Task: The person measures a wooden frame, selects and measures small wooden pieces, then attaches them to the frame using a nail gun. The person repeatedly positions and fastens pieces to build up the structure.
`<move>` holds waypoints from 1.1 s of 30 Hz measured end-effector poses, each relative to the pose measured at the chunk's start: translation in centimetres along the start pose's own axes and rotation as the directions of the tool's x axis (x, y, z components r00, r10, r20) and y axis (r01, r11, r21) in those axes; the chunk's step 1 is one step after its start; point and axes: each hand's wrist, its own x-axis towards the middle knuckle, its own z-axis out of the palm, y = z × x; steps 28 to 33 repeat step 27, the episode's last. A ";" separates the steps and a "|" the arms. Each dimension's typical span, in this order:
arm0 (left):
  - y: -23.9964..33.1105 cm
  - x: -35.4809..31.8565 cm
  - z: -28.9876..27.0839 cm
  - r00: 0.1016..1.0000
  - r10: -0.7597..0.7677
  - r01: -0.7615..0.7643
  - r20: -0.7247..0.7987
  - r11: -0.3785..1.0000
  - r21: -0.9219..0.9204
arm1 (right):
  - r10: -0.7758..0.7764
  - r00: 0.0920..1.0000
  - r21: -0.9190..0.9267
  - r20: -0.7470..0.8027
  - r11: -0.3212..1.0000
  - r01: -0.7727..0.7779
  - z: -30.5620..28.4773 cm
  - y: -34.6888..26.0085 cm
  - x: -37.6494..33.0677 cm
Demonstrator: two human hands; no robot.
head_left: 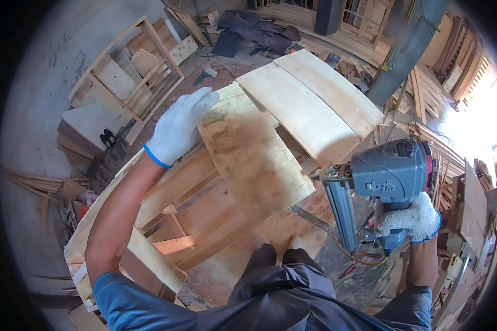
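My left hand (183, 126), in a white knit glove with a blue cuff, holds the left edge of a stained plywood panel (254, 157). Its fingers are pressed together along that edge, and the thumb is hidden. The panel lies across a pale wooden frame (204, 187) with open gaps. On the right, my gloved right hand (411, 220) is wrapped round the handle of a grey-blue nail gun (389, 171). The gun's nose is close to the panel's right edge; whether it touches, I cannot tell. A slanted magazine (342, 215) and a hose hang below the nose.
Two pale plywood sheets (301, 105) lie beyond the panel. At the far left a wooden frame (132, 77) leans among offcuts by the wall. A grey post (406, 55) stands at the far right, with stacked lumber (442, 149) along that side. Dark cloth (259, 30) lies at the back.
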 end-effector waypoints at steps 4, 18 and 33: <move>0.0 -0.2 0.6 0.999 -0.050 0.050 -0.004 0.998 0.029 | 0.000 1.000 0.159 0.003 0.987 0.000 0.0 1.3 0.6; -2.3 -1.3 1.6 0.988 -0.123 0.136 -0.091 0.979 0.154 | 0.089 0.983 0.176 -0.159 0.983 -0.061 -1.0 2.3 -1.4; -0.9 -0.7 1.1 0.988 -0.154 0.151 0.011 0.978 0.145 | 0.093 0.993 0.190 -0.070 0.979 -0.078 -1.8 2.7 -0.5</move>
